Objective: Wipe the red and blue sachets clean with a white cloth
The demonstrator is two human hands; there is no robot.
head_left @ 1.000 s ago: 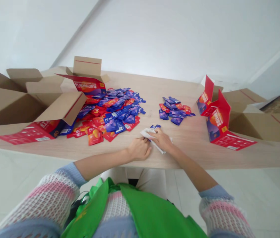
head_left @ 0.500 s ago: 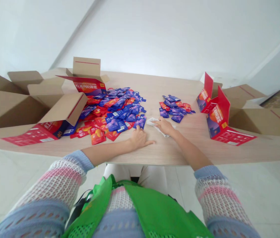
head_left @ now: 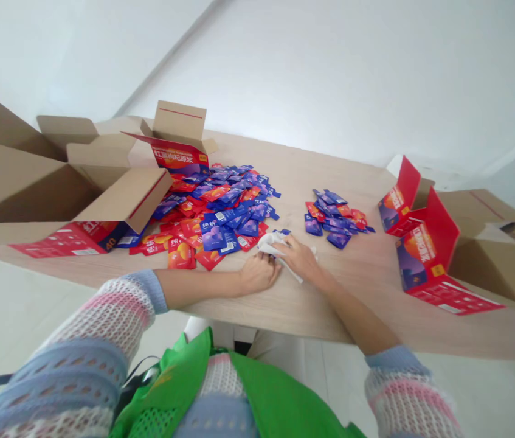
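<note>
At the centre of the frame, a person's left hand (head_left: 261,275) is curling shut on the near edge of a white pouch (head_left: 269,243) lying on the wooden worktop (head_left: 366,274); the right hand (head_left: 301,261) is gripping the pouch's other end, fingers bent over it; a blue sachet (head_left: 282,232) is peeking out just beyond; a big heap of sachets (head_left: 221,204) is sprawling left of centre, a smaller heap (head_left: 335,213) to its right; red boxes (head_left: 425,255) are standing open at right.

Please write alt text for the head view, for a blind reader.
On a table, the left hand pinches a white cloth and the right hand lies over it. A big pile of red and blue sachets lies left, a small pile right, among open cartons.
</note>
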